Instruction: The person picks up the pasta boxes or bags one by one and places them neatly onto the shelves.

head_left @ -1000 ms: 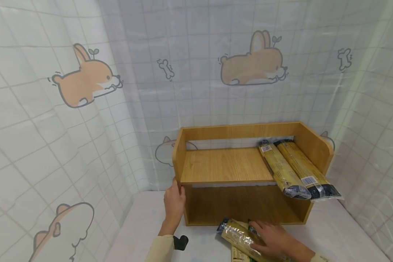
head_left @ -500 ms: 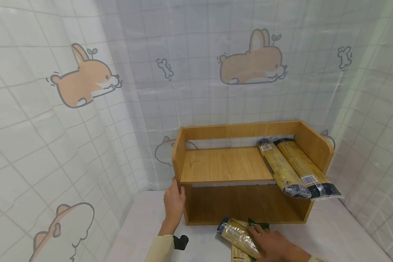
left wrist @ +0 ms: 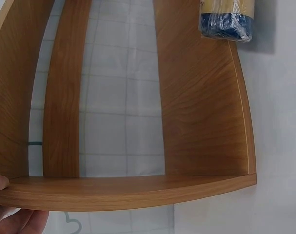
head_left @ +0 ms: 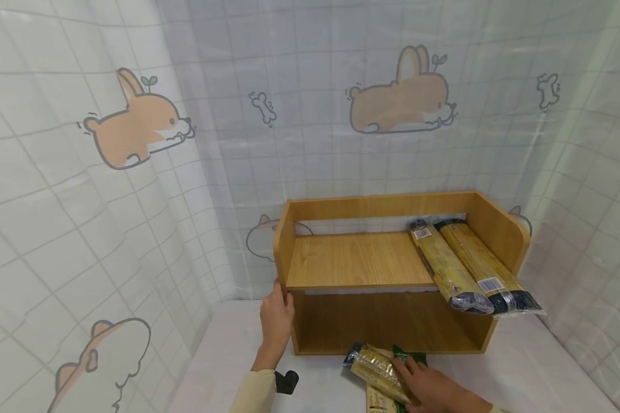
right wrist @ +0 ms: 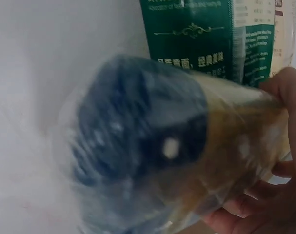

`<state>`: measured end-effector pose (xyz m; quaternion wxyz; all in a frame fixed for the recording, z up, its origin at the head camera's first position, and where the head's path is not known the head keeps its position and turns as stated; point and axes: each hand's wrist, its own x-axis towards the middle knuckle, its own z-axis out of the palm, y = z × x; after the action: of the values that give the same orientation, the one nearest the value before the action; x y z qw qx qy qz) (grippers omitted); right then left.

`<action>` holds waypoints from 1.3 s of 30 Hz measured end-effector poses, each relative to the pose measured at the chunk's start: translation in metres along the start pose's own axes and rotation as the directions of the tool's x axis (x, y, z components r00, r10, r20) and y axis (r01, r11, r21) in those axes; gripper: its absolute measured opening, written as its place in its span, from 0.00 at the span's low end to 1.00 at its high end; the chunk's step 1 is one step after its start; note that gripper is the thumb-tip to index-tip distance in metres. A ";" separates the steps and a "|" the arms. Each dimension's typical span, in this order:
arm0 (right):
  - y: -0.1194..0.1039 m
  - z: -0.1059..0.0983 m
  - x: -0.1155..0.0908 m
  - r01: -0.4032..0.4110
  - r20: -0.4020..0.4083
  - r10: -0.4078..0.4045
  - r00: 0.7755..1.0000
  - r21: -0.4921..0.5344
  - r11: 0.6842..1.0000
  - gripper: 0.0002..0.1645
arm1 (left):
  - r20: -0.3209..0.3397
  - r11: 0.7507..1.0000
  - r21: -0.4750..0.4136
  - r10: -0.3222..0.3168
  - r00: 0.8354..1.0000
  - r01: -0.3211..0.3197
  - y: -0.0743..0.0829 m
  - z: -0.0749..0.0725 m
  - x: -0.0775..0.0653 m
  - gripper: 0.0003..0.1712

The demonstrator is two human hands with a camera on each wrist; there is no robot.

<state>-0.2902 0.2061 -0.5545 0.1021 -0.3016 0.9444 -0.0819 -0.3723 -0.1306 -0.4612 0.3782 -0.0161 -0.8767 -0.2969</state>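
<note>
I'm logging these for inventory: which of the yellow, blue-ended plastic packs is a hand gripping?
The yellow, blue-ended plastic pack in the right hand, in front of the brown wooden shelf; the other two packs lie on its upper level.

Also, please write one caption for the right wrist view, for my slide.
A right hand grips a blue-ended yellow pack in clear wrap, with a green packet partly hidden behind it.
</note>
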 end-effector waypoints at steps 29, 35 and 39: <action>0.009 0.014 0.001 0.277 -0.331 -0.290 0.898 -0.088 0.957 0.37 | 0.030 0.999 0.015 -0.031 0.999 0.030 0.003 -0.001 0.001 0.15; 0.003 0.009 0.005 0.232 -0.420 -0.290 0.860 -0.184 0.955 0.37 | 0.017 1.000 0.012 -0.017 1.000 0.017 0.004 -0.003 0.000 0.17; -0.002 0.005 0.005 0.211 -0.479 -0.304 0.824 -0.239 0.948 0.37 | 0.012 1.000 0.011 -0.019 1.000 0.019 0.004 -0.004 -0.001 0.18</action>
<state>-0.2925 0.2010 -0.5594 -0.1901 -0.4020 0.8913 -0.0883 -0.3682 -0.1297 -0.4574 0.3704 -0.0076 -0.8806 -0.2955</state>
